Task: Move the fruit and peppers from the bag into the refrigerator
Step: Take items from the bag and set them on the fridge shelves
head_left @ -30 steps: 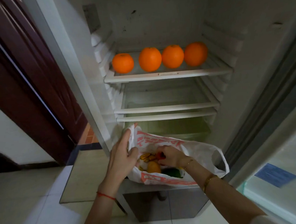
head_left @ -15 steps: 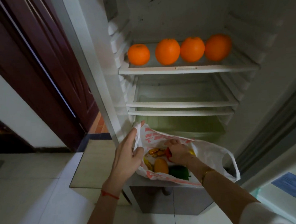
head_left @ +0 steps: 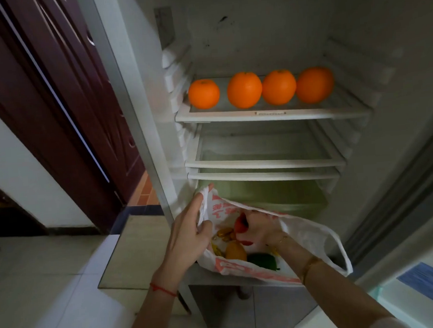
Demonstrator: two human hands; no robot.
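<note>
A white plastic bag (head_left: 305,232) with red print sits at the foot of the open refrigerator (head_left: 270,116). My left hand (head_left: 189,234) pinches the bag's left rim and holds it open. Inside the bag, my right hand (head_left: 258,228) grips a red pepper (head_left: 240,223) and has it raised toward the bag's mouth. Lower in the bag lie a yellow-orange fruit (head_left: 235,251), a green pepper (head_left: 263,261) and small yellow pieces (head_left: 224,233). Several oranges (head_left: 244,90) stand in a row on the top shelf.
Two glass shelves (head_left: 263,162) lie below the oranges, above a greenish crisper drawer (head_left: 263,194). A dark red door (head_left: 61,97) stands at the left. The fridge door edge (head_left: 399,190) runs along the right. Pale floor tiles (head_left: 53,288) spread below.
My right hand has lifted the red pepper higher inside the bag. The view has shifted slightly, bringing the fridge shelves lower in the frame; my left hand keeps holding the rim.
</note>
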